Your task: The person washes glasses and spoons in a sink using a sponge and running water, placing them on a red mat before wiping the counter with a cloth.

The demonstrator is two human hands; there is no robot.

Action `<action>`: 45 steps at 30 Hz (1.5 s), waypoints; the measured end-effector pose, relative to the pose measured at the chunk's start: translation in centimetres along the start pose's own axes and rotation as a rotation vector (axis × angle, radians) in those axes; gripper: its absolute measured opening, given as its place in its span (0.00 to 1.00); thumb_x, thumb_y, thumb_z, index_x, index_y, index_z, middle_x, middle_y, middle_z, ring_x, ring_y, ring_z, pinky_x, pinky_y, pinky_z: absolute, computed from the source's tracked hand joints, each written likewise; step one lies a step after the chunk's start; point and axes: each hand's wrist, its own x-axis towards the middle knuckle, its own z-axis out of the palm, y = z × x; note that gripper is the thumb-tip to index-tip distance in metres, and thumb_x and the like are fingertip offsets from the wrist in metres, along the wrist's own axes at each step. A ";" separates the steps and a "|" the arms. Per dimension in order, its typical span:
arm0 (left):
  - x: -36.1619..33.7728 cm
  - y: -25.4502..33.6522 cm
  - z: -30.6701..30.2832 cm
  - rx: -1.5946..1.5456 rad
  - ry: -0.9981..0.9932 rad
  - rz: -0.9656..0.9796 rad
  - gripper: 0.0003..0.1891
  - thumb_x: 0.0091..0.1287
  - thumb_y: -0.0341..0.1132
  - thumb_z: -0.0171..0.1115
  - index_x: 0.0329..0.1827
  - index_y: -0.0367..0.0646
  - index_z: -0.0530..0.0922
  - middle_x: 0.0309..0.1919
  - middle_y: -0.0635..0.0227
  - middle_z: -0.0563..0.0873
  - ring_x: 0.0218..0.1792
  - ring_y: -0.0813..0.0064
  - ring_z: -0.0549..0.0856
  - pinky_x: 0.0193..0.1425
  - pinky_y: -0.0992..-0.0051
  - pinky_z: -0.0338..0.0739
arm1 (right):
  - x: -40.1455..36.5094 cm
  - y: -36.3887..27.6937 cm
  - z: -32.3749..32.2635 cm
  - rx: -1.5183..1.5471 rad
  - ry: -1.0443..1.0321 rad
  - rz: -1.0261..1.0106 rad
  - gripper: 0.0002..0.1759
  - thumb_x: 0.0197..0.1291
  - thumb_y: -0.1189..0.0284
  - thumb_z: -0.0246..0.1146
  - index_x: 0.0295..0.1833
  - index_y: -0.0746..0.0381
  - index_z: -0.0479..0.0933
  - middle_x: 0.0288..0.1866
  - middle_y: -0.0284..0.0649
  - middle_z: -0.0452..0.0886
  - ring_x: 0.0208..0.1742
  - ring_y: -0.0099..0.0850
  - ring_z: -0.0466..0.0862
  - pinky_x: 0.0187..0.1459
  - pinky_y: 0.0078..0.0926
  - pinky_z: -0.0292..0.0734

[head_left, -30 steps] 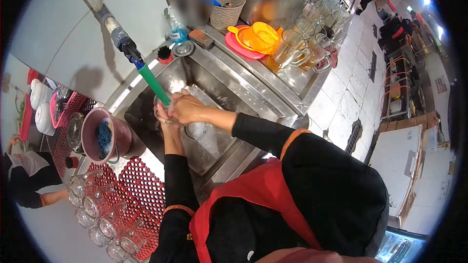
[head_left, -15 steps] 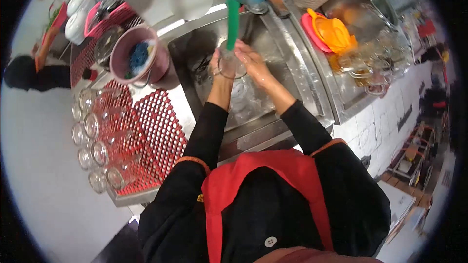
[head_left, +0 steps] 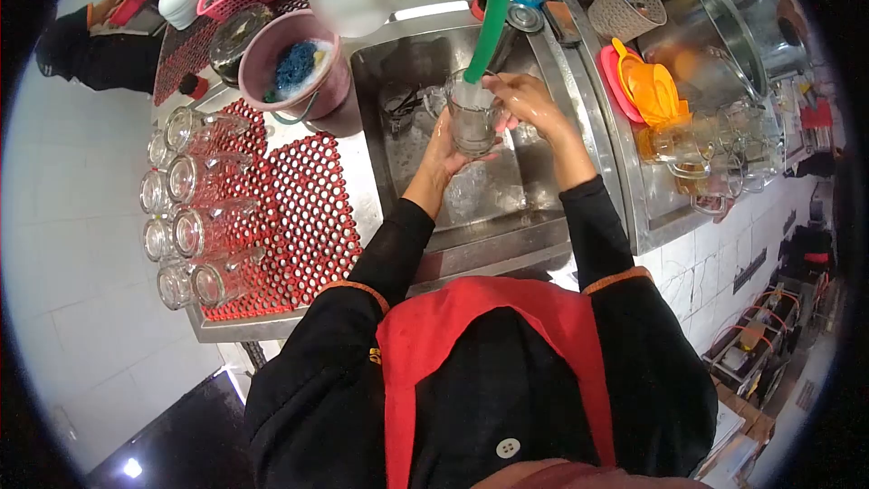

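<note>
A clear glass mug is held over the sink, its mouth beneath the end of a green hose. My left hand is wrapped round the mug's left side and base. On the other side, my right hand is closed at the mug's handle, fingers bent near the rim. Both hands look wet. Below them lies the steel sink, with wet, shiny items at its left side that I cannot make out clearly.
Several glass mugs lie on a red mat at left, beside a pink bucket with a blue scrubber. Orange plastic ware and more mugs crowd the right counter. Another person's dark sleeve shows far left.
The view has shifted, so the counter appears further right. My right hand has moved from flat against the mug's side to its handle. The mug now shows more clearly under the hose.
</note>
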 end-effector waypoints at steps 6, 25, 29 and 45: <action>-1.6 1.1 -0.7 -0.028 0.248 0.336 0.25 0.54 0.47 0.62 0.52 0.47 0.66 0.46 0.67 0.75 0.44 0.67 0.78 0.38 0.56 0.74 | 1.4 3.1 0.2 0.380 -0.090 -0.027 0.25 0.60 0.56 0.49 0.56 0.63 0.67 0.41 0.44 0.75 0.23 0.27 0.79 0.23 0.16 0.75; -12.8 8.9 8.0 1.615 1.011 1.081 0.34 0.27 0.42 0.76 0.43 0.46 0.72 0.37 0.61 0.75 0.42 0.62 0.74 0.45 0.68 0.70 | 6.7 10.3 7.3 1.077 -0.366 0.062 0.16 0.59 0.73 0.49 0.52 0.68 0.66 0.43 0.45 0.73 0.48 0.40 0.74 0.49 0.40 0.71; -16.6 10.1 8.2 1.730 0.985 1.296 0.36 0.28 0.41 0.75 0.46 0.48 0.72 0.36 0.63 0.75 0.40 0.63 0.75 0.44 0.66 0.70 | 7.3 9.7 8.6 1.037 -0.334 0.102 0.11 0.51 0.80 0.57 0.42 0.67 0.70 0.35 0.39 0.73 0.39 0.35 0.76 0.45 0.35 0.73; -26.0 12.6 4.9 1.954 1.610 0.882 0.39 0.30 0.41 0.75 0.53 0.57 0.68 0.38 0.59 0.72 0.42 0.59 0.72 0.43 0.64 0.71 | 14.3 8.9 18.6 -1.446 0.213 -0.733 0.17 0.55 0.65 0.46 0.49 0.51 0.72 0.58 0.45 0.61 0.62 0.42 0.57 0.50 0.74 0.44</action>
